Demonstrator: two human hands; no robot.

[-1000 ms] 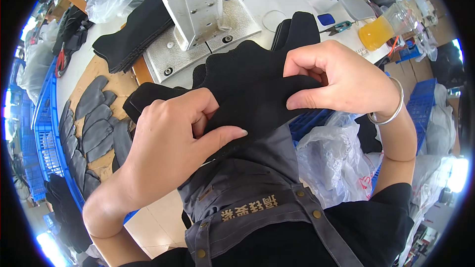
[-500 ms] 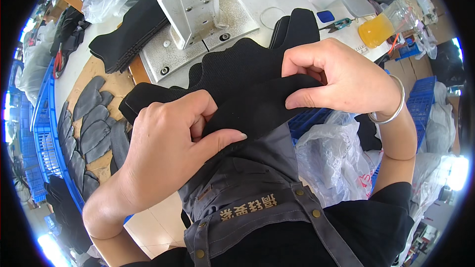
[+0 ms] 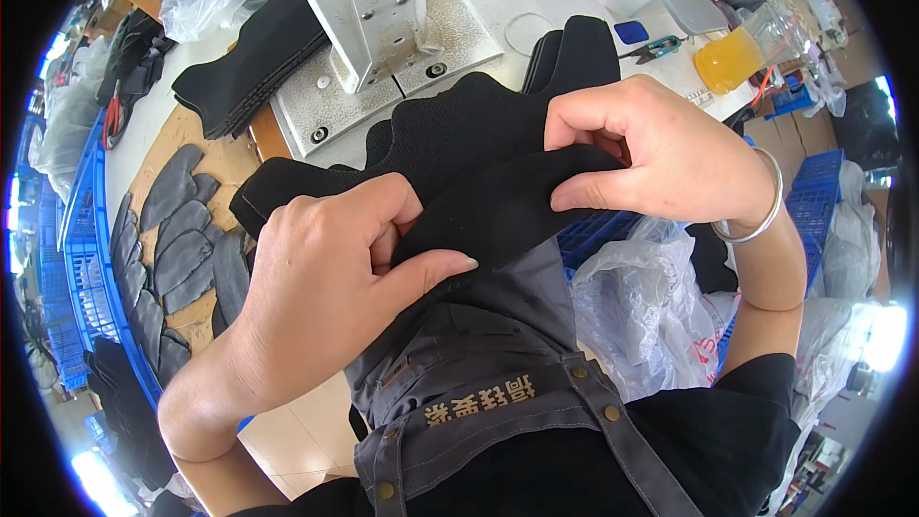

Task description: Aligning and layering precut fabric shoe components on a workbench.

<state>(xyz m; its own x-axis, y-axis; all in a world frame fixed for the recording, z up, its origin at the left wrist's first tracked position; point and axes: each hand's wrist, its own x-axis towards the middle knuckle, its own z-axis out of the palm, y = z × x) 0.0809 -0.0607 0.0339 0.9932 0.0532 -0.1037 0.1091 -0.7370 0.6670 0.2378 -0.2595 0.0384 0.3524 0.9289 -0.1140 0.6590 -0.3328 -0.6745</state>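
Between my two hands a black fabric piece (image 3: 488,196) is stretched out, its near part folded over toward me. My left hand (image 3: 340,258) pinches its left side, thumb lying on top and fingers curled beneath. On the right, my right hand (image 3: 646,148) grips the other end between thumb and bent fingers. Beyond my hands lie more black pieces with wavy edges (image 3: 469,110), partly covered by the held piece. Where the held piece ends and the ones under it begin is hard to make out.
A sewing machine (image 3: 369,24) stands on its metal plate straight ahead. Stacked black pieces (image 3: 254,57) lie left of it, and dark curved pieces (image 3: 182,239) on brown board. At right are small snips (image 3: 659,48), a jar of yellow liquid (image 3: 728,59) and a clear plastic bag (image 3: 637,302).
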